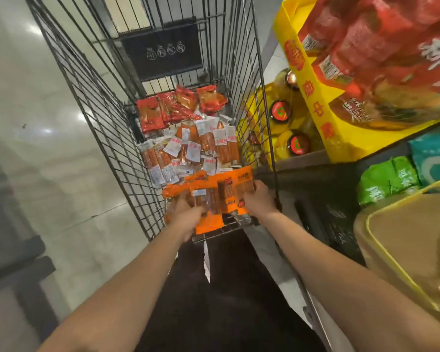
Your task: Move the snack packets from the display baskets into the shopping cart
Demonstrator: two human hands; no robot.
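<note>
- Your left hand and right hand both grip a bundle of orange snack packets, low centre of frame.
- You hold the bundle over the near end of the shopping cart.
- Red packets and white-labelled packets lie inside the cart.

Bright overhead light glares off the polished floor to my left — wide-angle bending at the edges, red bags blurred.

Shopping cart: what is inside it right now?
Inside the shopping cart: red packets farthest, clear-wrapped packets in the middle, orange packets held by both hands nearest. Its floor beneath is covered.
</note>
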